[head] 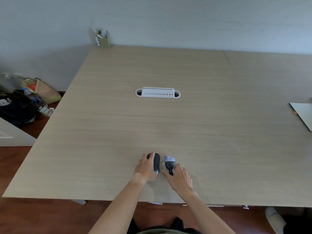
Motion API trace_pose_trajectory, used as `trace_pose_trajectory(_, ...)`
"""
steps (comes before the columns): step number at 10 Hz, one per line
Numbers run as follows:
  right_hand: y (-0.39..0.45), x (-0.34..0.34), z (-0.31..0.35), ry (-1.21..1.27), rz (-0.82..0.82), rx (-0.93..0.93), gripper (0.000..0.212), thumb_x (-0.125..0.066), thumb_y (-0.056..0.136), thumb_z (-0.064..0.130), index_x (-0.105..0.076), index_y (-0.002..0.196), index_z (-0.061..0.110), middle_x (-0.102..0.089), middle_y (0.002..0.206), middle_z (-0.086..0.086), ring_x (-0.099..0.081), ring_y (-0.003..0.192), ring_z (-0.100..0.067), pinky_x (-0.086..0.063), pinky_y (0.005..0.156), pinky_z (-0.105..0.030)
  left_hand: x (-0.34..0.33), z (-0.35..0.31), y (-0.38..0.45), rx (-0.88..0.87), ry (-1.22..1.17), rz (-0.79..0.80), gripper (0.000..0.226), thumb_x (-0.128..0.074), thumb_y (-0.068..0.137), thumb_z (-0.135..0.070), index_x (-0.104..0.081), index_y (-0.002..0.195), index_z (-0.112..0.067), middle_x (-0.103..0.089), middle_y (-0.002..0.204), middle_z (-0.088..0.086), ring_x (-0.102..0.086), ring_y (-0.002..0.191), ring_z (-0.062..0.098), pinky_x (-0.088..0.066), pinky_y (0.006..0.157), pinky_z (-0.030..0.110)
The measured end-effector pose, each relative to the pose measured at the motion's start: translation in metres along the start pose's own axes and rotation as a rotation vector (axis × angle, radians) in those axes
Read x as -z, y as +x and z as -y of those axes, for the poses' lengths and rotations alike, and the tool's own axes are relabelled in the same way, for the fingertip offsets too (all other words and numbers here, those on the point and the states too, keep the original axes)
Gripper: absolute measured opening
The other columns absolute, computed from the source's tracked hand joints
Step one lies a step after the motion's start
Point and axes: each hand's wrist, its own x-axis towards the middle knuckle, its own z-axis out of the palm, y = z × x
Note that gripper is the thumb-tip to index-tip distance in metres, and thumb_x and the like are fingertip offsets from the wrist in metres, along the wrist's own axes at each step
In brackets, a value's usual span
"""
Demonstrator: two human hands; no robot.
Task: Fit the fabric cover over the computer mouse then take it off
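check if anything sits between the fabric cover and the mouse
Nothing visible does. The fabric cover, held by the right hand, lies just right of the computer mouse, gripped by the left hand, with only a strip of bare table between them.

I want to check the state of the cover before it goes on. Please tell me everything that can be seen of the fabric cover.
The fabric cover is a small, soft, sock-like piece, pale grey-blue at its far end and dark at the near end. It lies flat and limp on the wooden table, just right of the black mouse and apart from it, not yet on it. The right hand touches its near end; whether it pinches the cover cannot be told. The left hand rests on the mouse.
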Motion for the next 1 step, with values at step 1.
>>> trace_pose_trajectory(1, -0.0283, 0.0494, 0.0148, 0.109, -0.062, 0.087, 0.052, -0.059, 0.082, 0.059, -0.054, 0.114, 0.019, -0.064, 0.088, 0.004, -0.061, 0.084, -0.019, -0.045, 0.072, -0.032, 0.0089, 0.0015, -0.0092, 0.003, 0.040, -0.028, 0.092, -0.062, 0.071, -0.024, -0.015, 0.150, -0.023, -0.029, 0.138, 0.008, -0.046, 0.120, 0.034, -0.047, 0.096, 0.044)
